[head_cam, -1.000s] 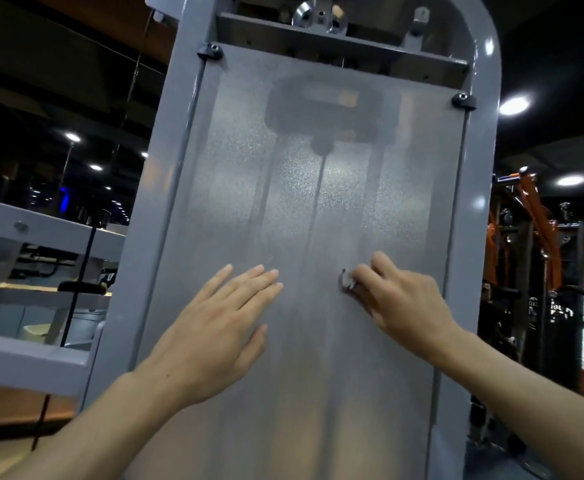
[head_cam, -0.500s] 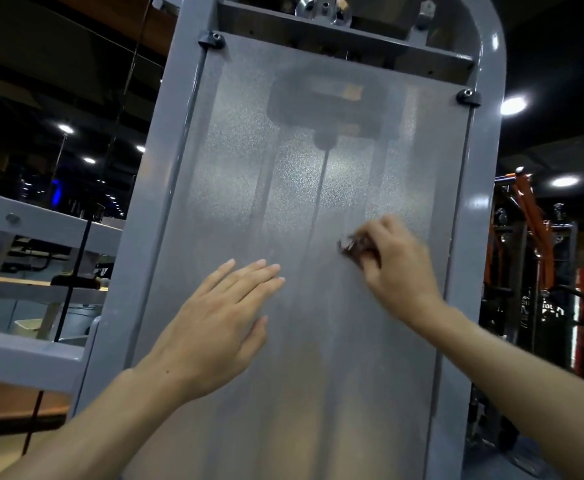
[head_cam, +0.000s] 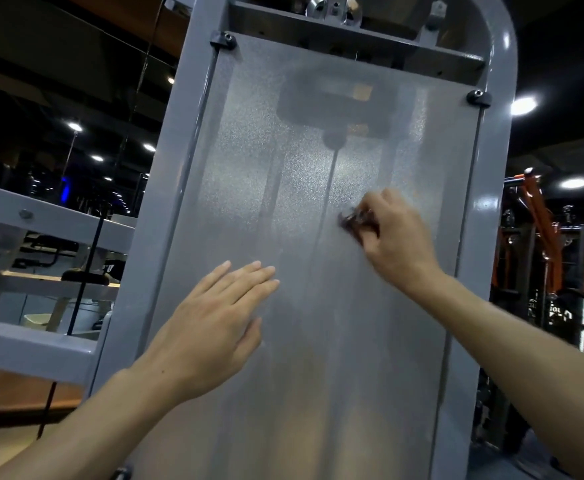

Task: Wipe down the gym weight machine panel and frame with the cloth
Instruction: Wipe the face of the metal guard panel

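R hand [head_cam: 396, 240] is pinching a small dark cloth [head_cam: 353, 221] against the frosted panel [head_cam: 276, 188], mid-height, R of centre. L hand [head_cam: 211, 327] is lying spread flat on panel, bracing. Cloth is looking soft, light, bunchy; prob. best gripped wadded under fingertips w/ steady pressure.

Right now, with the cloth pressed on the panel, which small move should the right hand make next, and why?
Probably slide the right hand with its small dark cloth further up the panel. The cloth sits at mid-height, and the upper part of the panel is above it. The left hand lies flat on the panel and can brace.
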